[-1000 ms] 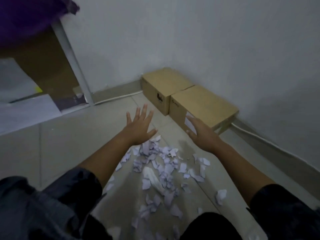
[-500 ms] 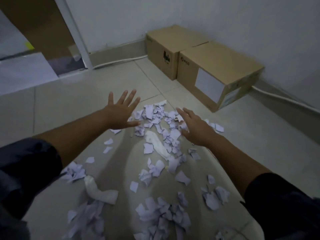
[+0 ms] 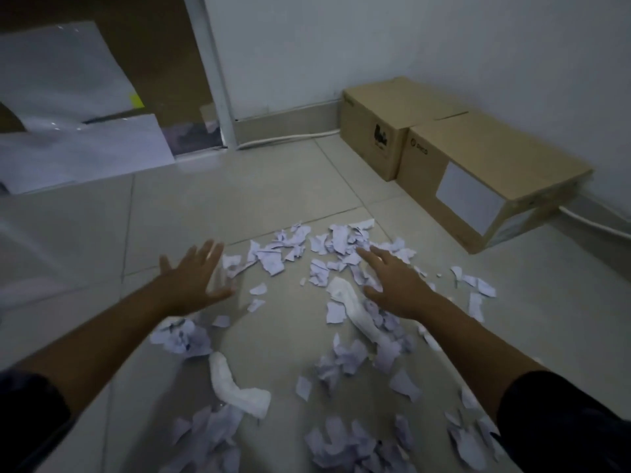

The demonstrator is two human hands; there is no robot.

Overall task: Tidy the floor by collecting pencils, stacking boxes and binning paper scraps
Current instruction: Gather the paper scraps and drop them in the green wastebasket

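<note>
Torn pale paper scraps (image 3: 273,259) lie scattered over the tiled floor, from the middle down to the bottom edge. My left hand (image 3: 194,278) hovers flat with spread fingers at the left edge of the scraps and holds nothing. My right hand (image 3: 392,281) reaches with straight fingers onto the far heap of scraps, fingertips touching them. Two white crumpled tissues lie among the scraps, one (image 3: 355,308) under my right hand, one (image 3: 235,387) nearer me. Two brown cardboard boxes stand side by side against the right wall, a smaller one (image 3: 382,131) and a longer one (image 3: 488,179) with a white label.
A white door frame (image 3: 215,73) stands at the back with a brown panel and white sheets (image 3: 68,131) to its left. A white cable (image 3: 290,138) runs along the skirting. Bare tiles (image 3: 222,196) stretch between the scraps and the door.
My view has pulled back and turned left, so more floor and scraps show. Both hands have spread apart; the left one has moved off to the left of the scraps.
</note>
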